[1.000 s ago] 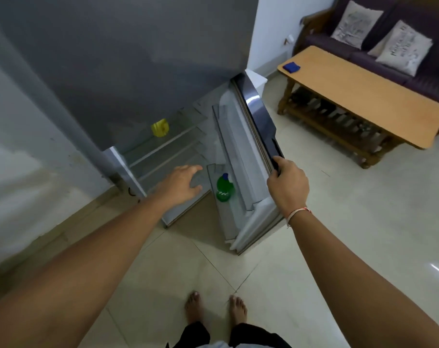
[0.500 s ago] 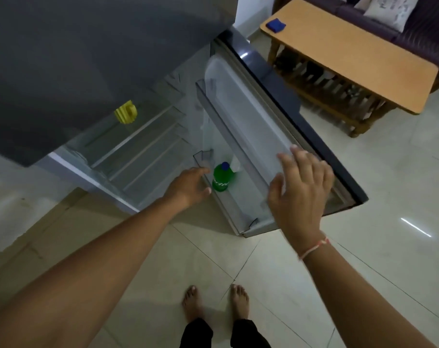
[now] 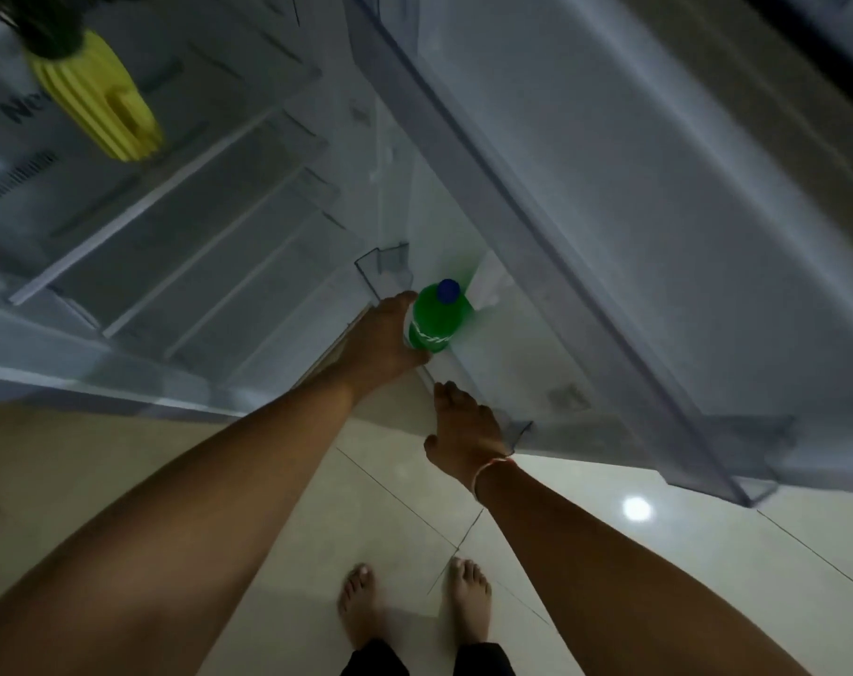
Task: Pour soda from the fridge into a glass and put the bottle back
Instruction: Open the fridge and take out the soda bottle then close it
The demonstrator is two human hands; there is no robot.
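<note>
A green soda bottle (image 3: pixel 436 320) with a blue cap stands upright in the lowest rack (image 3: pixel 522 383) of the open fridge door. My left hand (image 3: pixel 383 341) is wrapped round the bottle's left side, thumb on top and fingers hidden behind it. My right hand (image 3: pixel 466 431) rests on the front rim of that door rack, a little nearer me than the bottle, its fingers over the clear edge. No glass is in view.
The fridge interior (image 3: pixel 209 265) with bare glass shelves lies to the left. A yellow ribbed object (image 3: pixel 100 109) sits on an upper shelf. The door's upper clear rack (image 3: pixel 609 265) overhangs at right. My bare feet (image 3: pixel 414 607) stand on the tiled floor.
I have bent down close to the fridge. My left hand moved from beside the bottle to gripping it. My right hand dropped from the door's upper edge to the lower rack's rim.
</note>
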